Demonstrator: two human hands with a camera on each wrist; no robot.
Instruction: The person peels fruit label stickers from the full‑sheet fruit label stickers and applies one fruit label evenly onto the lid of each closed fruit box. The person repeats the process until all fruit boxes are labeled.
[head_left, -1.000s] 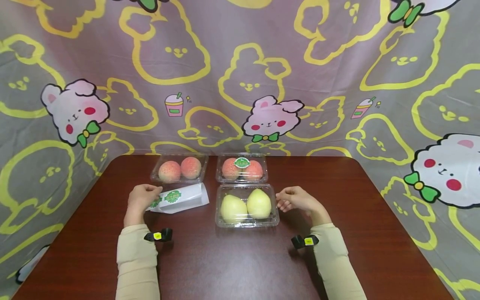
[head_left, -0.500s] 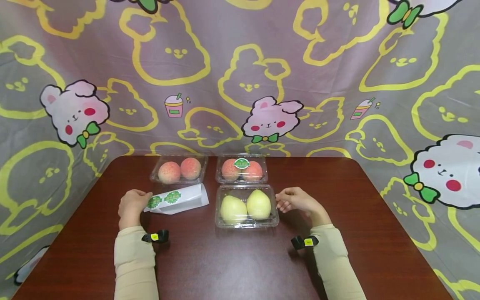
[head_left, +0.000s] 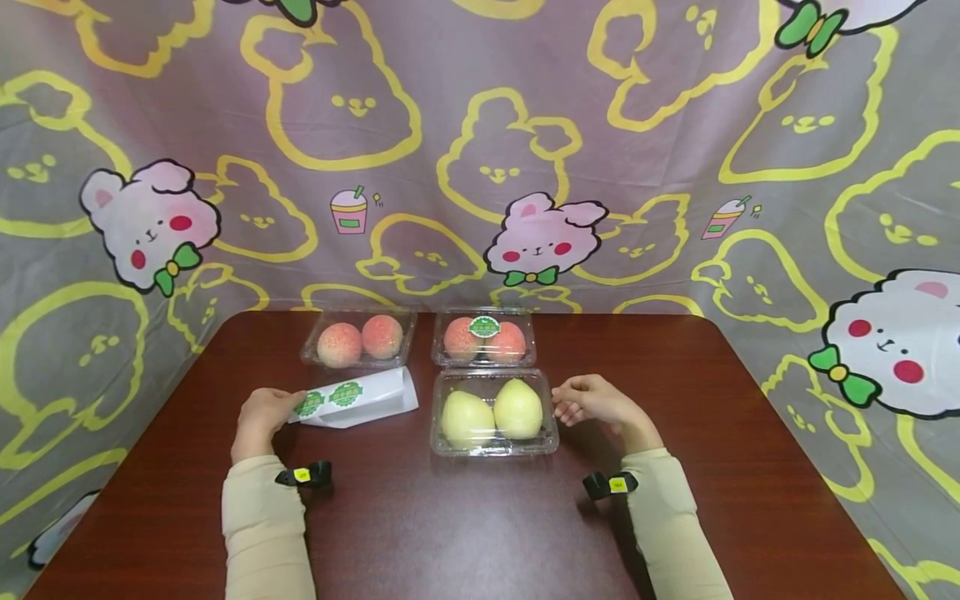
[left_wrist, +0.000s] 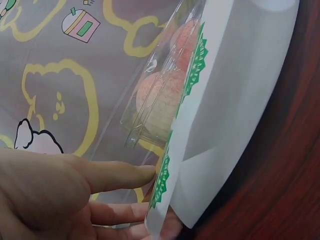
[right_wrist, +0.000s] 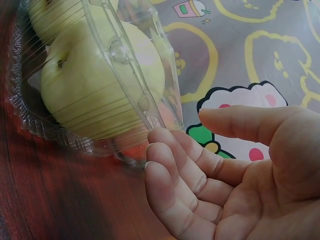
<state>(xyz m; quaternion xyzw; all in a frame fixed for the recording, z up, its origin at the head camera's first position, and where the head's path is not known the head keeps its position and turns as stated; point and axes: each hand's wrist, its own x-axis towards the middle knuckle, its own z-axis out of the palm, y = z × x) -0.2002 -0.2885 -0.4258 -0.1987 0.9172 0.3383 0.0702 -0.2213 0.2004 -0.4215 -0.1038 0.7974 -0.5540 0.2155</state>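
My left hand (head_left: 262,419) is at the left end of a white sticker sheet (head_left: 386,396) that carries two round green stickers (head_left: 346,393). In the left wrist view the thumb (left_wrist: 132,175) lies against the stickered face and the other fingers reach behind the end, pinching it. The sheet bends up along its length. My right hand (head_left: 600,400) is beside the right wall of a lidded clear plastic box (head_left: 495,450) holding two yellow-green pears (head_left: 517,408). Its fingers are loosely bent, the thumb apart, with fingertips (right_wrist: 159,135) right at the box's edge and nothing between them.
Behind the sheet stands a clear box (head_left: 408,333) with two peaches (head_left: 339,344). Another peach box (head_left: 530,337), with a round green sticker (head_left: 483,326) on its lid, stands behind the pears. A patterned cloth (head_left: 420,108) hangs behind the brown table (head_left: 465,533).
My left hand has moved left and slightly nearer me, from over the left sticker to the sheet's end, uncovering that sticker. My right hand and the boxes have stayed in place.
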